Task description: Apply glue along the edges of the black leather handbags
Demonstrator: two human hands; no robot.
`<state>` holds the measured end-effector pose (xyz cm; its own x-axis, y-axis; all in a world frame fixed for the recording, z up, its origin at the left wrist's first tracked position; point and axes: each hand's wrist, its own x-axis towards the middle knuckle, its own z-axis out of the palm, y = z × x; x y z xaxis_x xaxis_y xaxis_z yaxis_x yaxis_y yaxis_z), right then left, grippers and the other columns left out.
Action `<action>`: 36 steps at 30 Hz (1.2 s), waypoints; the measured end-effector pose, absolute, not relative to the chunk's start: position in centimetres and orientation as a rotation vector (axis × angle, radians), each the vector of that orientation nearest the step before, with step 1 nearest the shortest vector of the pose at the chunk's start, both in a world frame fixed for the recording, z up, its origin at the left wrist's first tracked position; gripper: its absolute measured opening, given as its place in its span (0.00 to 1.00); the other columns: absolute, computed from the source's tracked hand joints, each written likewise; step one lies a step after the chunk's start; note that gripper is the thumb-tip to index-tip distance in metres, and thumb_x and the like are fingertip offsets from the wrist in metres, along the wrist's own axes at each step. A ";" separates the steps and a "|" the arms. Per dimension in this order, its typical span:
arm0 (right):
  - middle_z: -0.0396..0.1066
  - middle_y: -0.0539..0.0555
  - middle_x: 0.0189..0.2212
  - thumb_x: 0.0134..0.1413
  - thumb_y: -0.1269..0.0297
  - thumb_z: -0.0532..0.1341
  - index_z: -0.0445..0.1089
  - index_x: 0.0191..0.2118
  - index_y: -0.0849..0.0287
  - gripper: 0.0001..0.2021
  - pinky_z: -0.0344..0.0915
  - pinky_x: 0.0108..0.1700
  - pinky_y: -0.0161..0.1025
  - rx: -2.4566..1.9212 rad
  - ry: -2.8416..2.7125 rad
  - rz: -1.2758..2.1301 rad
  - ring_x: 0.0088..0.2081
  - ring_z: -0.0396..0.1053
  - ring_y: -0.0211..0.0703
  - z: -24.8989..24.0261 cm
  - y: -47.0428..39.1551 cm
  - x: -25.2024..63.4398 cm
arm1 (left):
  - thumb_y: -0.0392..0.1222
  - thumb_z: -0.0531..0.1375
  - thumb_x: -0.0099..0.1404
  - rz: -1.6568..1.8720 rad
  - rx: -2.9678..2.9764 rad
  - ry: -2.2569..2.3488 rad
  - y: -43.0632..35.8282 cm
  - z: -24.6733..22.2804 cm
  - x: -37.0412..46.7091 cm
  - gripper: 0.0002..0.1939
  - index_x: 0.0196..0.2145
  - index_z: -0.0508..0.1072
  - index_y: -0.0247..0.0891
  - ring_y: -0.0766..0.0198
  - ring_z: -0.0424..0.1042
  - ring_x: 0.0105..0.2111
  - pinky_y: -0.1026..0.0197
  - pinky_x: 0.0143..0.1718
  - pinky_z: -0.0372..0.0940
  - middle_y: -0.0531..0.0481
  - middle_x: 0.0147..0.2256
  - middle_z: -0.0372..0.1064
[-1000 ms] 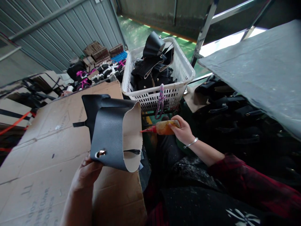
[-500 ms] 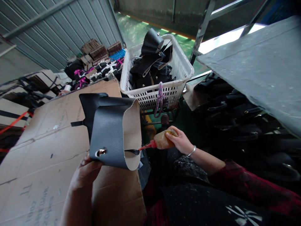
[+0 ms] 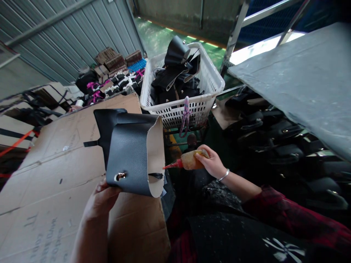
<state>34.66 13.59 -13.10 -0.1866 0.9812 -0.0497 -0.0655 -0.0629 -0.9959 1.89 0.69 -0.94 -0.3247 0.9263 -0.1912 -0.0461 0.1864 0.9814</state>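
Hands (image 3: 102,199) (image 3: 212,161) grip a bag (image 3: 127,155) and amber bottle (image 3: 191,160); white basket (image 3: 210,78) holds black pieces (image 3: 176,53).

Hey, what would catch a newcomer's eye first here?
Probably the dark bag piece in the left hand, over the cardboard, its pale opening facing right. Next, the red-tipped bottle in the right hand, near that opening. Beyond them stands a white basket of black pieces.

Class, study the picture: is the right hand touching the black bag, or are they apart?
Apart. The head view shows a plain gap between the right hand and the black bag, with the red-tipped bottle between them.
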 end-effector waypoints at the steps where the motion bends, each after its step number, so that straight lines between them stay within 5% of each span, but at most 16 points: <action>1: 0.59 0.47 0.22 0.43 0.51 0.65 0.62 0.27 0.57 0.15 0.57 0.27 0.35 -1.099 -1.249 1.467 0.25 0.58 0.37 -13.1 13.3 34.7 | 0.35 0.67 0.39 1.298 0.869 1.525 0.7 -0.9 2.0 0.04 0.19 0.78 0.39 0.64 0.70 0.26 0.63 0.31 0.69 0.50 0.23 0.73; 12: 0.60 0.48 0.24 0.44 0.51 0.64 0.63 0.27 0.56 0.15 0.57 0.30 0.37 -1.150 -1.266 1.254 0.27 0.58 0.39 -12.5 14.9 34.8 | 0.36 0.68 0.40 1.272 0.861 1.509 0.6 -0.8 1.8 0.06 0.21 0.79 0.38 0.61 0.71 0.26 0.61 0.30 0.70 0.48 0.24 0.74; 30: 0.64 0.48 0.24 0.36 0.44 0.68 0.64 0.30 0.57 0.23 0.64 0.31 0.37 -1.159 -0.793 1.823 0.27 0.64 0.40 -14.5 11.2 33.5 | 0.36 0.69 0.37 1.254 0.798 1.544 0.6 -0.6 2.5 0.07 0.21 0.79 0.39 0.62 0.71 0.25 0.62 0.29 0.69 0.48 0.23 0.74; 36: 0.62 0.47 0.23 0.42 0.46 0.66 0.63 0.29 0.57 0.20 0.61 0.30 0.36 -1.106 -0.982 1.825 0.26 0.61 0.37 -14.6 11.0 34.0 | 0.34 0.69 0.36 1.250 0.758 1.556 0.5 -0.8 3.4 0.06 0.18 0.78 0.38 0.65 0.69 0.22 0.65 0.27 0.68 0.49 0.21 0.72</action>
